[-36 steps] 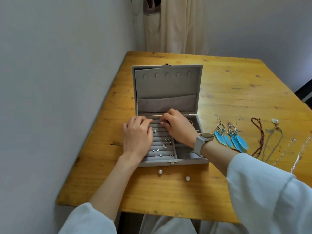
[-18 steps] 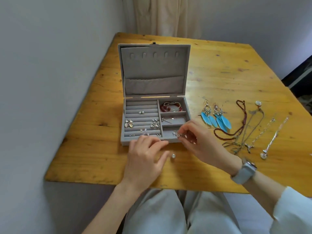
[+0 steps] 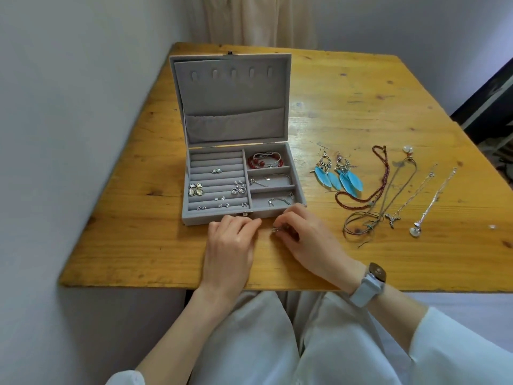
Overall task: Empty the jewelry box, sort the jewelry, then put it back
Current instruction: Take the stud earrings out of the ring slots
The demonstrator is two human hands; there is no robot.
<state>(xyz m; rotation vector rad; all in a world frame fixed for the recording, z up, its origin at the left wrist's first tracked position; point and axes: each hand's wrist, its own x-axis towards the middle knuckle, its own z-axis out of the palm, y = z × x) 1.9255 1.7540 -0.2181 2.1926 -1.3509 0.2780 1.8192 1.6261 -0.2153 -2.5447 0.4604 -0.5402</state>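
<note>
The grey jewelry box [image 3: 186,190] stands open on the wooden table [image 3: 361,93], lid upright. Its ring rolls hold small earrings [image 3: 238,188] and a flower piece [image 3: 196,189]. A red bead bracelet [image 3: 265,160] and thin silver pieces lie in the right compartments. My right hand [image 3: 308,240] pinches a small silver piece [image 3: 276,229] just in front of the box. Beside it my left hand [image 3: 230,245] rests on the table with its fingers curled down at the box's front edge; whatever lies under them is hidden.
Two blue feather earrings [image 3: 338,177] lie right of the box. Further right lie a dark red bead necklace [image 3: 380,173] and several thin chain necklaces [image 3: 410,195]. A small pale bead [image 3: 492,226] sits near the right edge. A wall runs along the table's left side.
Both hands came out of the box to the table in front of it. My right hand brought a small silver piece along. The two loose pearls seen before the box are now out of sight.
</note>
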